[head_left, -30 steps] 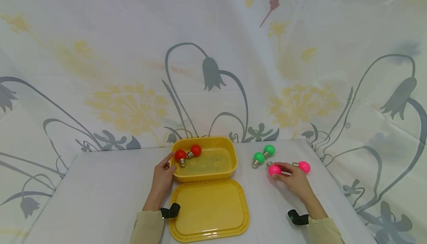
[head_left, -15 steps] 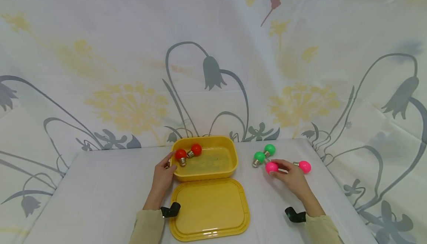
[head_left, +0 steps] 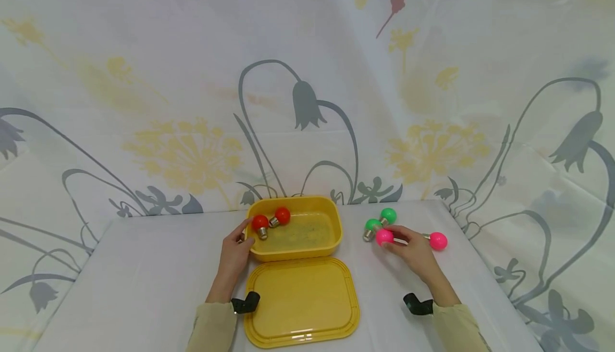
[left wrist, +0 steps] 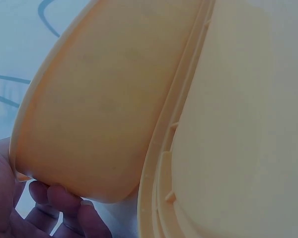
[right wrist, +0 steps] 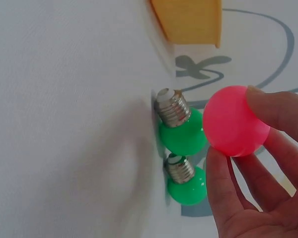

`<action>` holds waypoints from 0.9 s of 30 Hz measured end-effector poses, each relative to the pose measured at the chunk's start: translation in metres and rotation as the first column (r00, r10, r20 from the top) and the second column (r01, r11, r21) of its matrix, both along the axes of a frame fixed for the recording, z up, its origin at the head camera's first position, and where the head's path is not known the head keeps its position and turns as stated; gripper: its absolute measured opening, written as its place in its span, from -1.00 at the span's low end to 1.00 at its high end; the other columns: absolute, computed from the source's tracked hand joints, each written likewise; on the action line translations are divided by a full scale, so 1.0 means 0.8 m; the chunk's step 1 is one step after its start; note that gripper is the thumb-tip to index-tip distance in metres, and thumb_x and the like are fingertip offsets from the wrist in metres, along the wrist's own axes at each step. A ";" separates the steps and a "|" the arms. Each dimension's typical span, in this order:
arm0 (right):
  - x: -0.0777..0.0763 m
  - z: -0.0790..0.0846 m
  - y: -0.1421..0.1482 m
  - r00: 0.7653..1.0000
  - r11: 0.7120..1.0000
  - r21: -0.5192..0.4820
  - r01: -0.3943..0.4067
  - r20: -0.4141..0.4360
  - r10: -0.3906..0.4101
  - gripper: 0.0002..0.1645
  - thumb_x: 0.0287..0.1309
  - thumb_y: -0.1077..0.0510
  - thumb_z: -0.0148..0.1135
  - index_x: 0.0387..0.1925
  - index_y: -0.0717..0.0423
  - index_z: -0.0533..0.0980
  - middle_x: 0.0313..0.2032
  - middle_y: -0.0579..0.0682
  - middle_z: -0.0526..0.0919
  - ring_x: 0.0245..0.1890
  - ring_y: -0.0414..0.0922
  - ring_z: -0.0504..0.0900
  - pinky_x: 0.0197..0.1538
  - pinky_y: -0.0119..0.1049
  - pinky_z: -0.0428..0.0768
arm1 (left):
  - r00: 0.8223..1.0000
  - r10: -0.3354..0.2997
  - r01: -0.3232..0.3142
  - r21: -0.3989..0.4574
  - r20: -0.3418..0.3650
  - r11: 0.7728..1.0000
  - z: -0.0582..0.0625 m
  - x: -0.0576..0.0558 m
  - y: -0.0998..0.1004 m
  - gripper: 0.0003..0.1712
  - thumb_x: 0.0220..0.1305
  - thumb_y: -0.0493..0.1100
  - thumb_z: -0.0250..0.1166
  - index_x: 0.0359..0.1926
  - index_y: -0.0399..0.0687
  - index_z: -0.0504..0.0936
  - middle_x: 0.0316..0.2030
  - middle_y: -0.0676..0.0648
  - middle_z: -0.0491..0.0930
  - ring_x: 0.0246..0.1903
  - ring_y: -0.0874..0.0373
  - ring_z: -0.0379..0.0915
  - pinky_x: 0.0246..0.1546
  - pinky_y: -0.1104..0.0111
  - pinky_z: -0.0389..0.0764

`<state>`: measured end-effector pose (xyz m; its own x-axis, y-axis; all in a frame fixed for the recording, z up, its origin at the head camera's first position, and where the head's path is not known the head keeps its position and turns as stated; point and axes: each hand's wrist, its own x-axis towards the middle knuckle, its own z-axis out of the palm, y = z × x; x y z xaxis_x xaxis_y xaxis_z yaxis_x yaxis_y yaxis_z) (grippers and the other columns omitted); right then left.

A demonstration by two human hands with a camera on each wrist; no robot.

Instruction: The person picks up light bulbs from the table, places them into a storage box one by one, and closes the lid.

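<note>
Two hands at work over a pale-covered counter (head_left: 168,266), a flower-printed sheet (head_left: 307,143) behind. Left hand (head_left: 234,253) grips the left end of a yellow tub (head_left: 298,256), fingers curled at the wall, thumb by the near corner. In the tub, bunched toward that same end, two red bulbs (head_left: 260,222), metal bases on; the rest of the tub floor bare. A shallow yellow tray or lid (head_left: 301,301) lies flat just in front of the tub — which of the two, can't tell. Right hand (head_left: 414,250) pinches a pink bulb (right wrist: 233,121) by its globe, thumb on one side, fingers on the other; the wrist view shows it apart from the counter, its base mostly hidden. Just beyond it two green bulbs (right wrist: 184,134) lie close together on the counter; whether the held one touches them, unclear. Second pink bulb (head_left: 438,241) lies on its side to the right of the right hand, not held. Step in hand, as I judge it: carrying bulbs from the right side into the tub — reds in, this pink one not yet. Next move would seem to call for a sideways carry to the left, high enough to clear the tub's rim, then a gentle release on the bare floor, with the left hand keeping the tub steady.
</note>
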<state>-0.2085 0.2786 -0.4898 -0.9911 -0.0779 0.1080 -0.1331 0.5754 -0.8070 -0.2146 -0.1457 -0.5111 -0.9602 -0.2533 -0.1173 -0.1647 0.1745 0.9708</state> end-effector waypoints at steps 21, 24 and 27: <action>-0.017 0.020 -0.035 0.998 0.989 -0.133 -0.063 -0.040 0.058 -0.41 0.06 0.20 0.48 0.15 0.24 0.57 0.07 0.16 0.60 0.09 0.11 0.58 0.10 -0.17 0.56 | 0.999 0.004 -0.005 -0.023 -0.040 1.000 -0.002 -0.002 0.000 -0.34 0.21 -0.37 0.12 0.37 -0.04 0.48 -0.32 -0.12 0.26 -0.28 0.05 0.21 -0.49 0.49 0.27; -0.020 0.021 -0.038 0.997 0.986 -0.148 -0.076 -0.035 0.072 -0.41 0.05 0.19 0.49 0.15 0.23 0.57 0.06 0.15 0.60 0.08 0.12 0.59 0.06 -0.23 0.59 | 0.999 0.003 -0.004 -0.023 -0.031 1.000 -0.003 -0.002 -0.001 -0.34 0.22 -0.36 0.12 0.37 -0.01 0.48 -0.31 -0.12 0.26 -0.28 0.05 0.21 -0.48 0.49 0.27; -0.023 0.021 -0.043 0.996 0.983 -0.165 -0.085 -0.017 0.083 -0.41 0.06 0.17 0.49 0.16 0.21 0.57 0.06 0.14 0.60 0.09 0.12 0.59 0.02 -0.27 0.61 | 1.000 -0.002 0.001 -0.022 -0.018 1.000 -0.002 -0.002 -0.001 -0.34 0.23 -0.35 0.11 0.38 0.01 0.47 -0.31 -0.12 0.26 -0.29 0.06 0.22 -0.47 0.49 0.28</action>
<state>-0.2268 0.2443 -0.4728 -0.9807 -0.1410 0.1358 -0.1835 0.4203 -0.8886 -0.2161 -0.1462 -0.5130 -0.9626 -0.2540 -0.0945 -0.1469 0.1961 0.9695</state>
